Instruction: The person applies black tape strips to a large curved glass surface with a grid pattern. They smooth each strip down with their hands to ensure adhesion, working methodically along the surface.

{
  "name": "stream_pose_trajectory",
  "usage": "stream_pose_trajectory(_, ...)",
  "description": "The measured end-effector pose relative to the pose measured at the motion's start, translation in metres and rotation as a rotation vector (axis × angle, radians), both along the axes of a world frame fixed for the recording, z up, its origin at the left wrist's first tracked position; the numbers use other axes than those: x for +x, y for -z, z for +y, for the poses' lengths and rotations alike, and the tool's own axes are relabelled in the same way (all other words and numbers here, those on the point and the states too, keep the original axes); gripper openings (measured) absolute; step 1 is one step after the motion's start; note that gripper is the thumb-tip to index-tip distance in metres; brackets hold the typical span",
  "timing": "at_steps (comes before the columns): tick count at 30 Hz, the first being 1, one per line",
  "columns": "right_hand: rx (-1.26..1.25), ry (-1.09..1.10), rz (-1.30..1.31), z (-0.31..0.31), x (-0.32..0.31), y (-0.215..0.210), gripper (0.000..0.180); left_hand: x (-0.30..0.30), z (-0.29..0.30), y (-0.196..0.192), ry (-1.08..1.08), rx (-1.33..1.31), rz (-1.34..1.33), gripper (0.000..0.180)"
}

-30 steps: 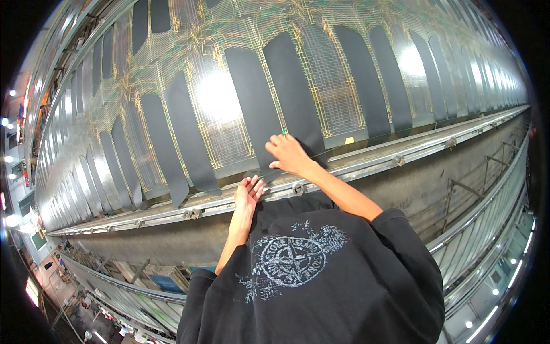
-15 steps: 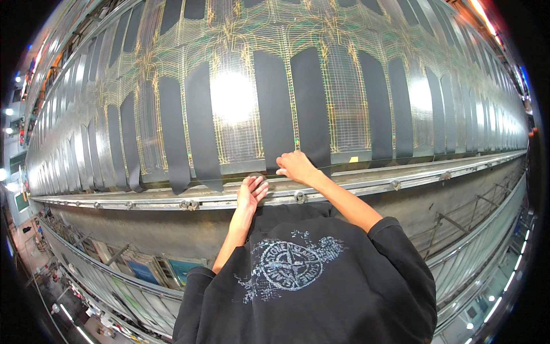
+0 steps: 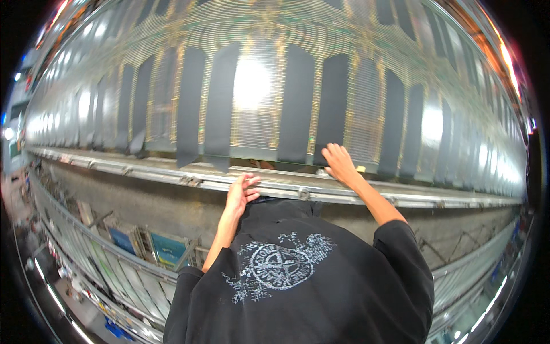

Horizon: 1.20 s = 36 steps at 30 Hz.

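My left hand (image 3: 239,194) is open, palm partly turned up and fingers apart, beside the metal rail (image 3: 275,188). Nothing shows in it. Farther right and a little higher, my right hand (image 3: 340,165) has its fingers bent and close together at the lower end of a black strip (image 3: 334,109). Whatever its fingertips grip, if anything, is hidden. The strip lies on a large glossy sheet (image 3: 255,152) patterned with fine yellow and green lines, its lower edge running just above the rail.
More black strips (image 3: 192,103) stand in rows across the sheet, and some lower ends hang loose at the left. A small yellow tag (image 3: 361,169) sits right of my right hand. Framed blue-green panels (image 3: 168,249) stand below the rail at the left.
My right hand has moved right along the sheet's lower edge, from between two strips onto the right one. My left hand stays open, slightly farther left. The view has shifted and blurred.
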State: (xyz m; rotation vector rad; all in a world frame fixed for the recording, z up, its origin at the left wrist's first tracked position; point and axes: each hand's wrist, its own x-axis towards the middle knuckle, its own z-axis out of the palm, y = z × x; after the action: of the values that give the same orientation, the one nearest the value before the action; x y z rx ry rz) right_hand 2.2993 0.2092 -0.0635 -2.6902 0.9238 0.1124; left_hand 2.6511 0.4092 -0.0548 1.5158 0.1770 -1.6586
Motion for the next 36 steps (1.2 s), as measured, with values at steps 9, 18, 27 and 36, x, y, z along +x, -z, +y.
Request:
stream_pose_trajectory(9,-0.065,0.187,0.25,0.03,0.034,0.002,0.057,0.048,0.032,-0.016,-0.117,-0.027,-0.054,0.041)
stream_pose_trajectory(18,-0.173,0.32,0.711,0.041,0.059,0.013,0.037,0.143,0.066,-0.016,0.011,-0.132,-0.049,0.042)
stream_pose_trajectory(27,0.272,0.676,-0.037,0.12,0.282,-0.056,0.048,0.279,0.107,-0.027,0.009,-0.216,-0.074,0.044)
stream_pose_trajectory(36,0.452,0.898,-0.265,0.198,0.345,-0.036,0.035,0.304,0.061,-0.006,0.215,-0.249,-0.28,0.036)
